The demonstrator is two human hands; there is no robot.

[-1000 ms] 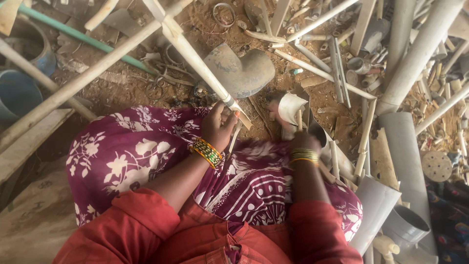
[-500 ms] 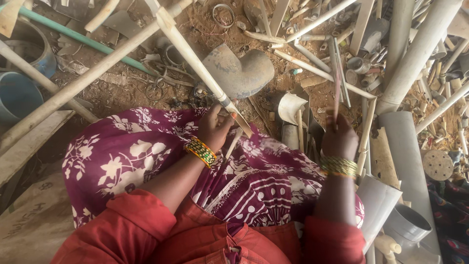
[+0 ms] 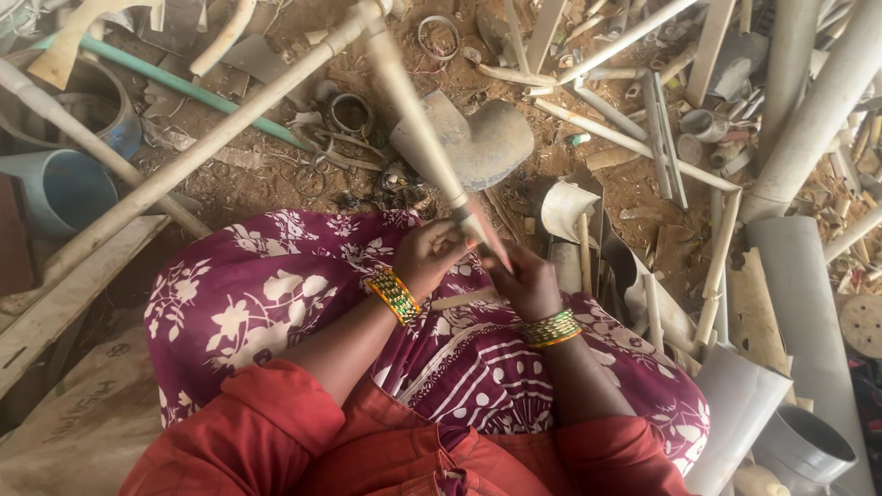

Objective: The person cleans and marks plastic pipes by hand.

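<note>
I grip the thin pale pipe (image 3: 418, 138) with both hands over my lap: left hand (image 3: 430, 257) clamped around its near end, right hand (image 3: 525, 280) closed just beside it. I judge I'm working its tip; next needs firm, steady grip.

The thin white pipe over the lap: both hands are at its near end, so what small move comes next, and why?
Probably a firmer pinch with the right hand on the tip. The thin white pipe slants far out over the scrap while the left hand grips it just behind the tip, so only the near end is held; the far end looks unsupported.
</note>
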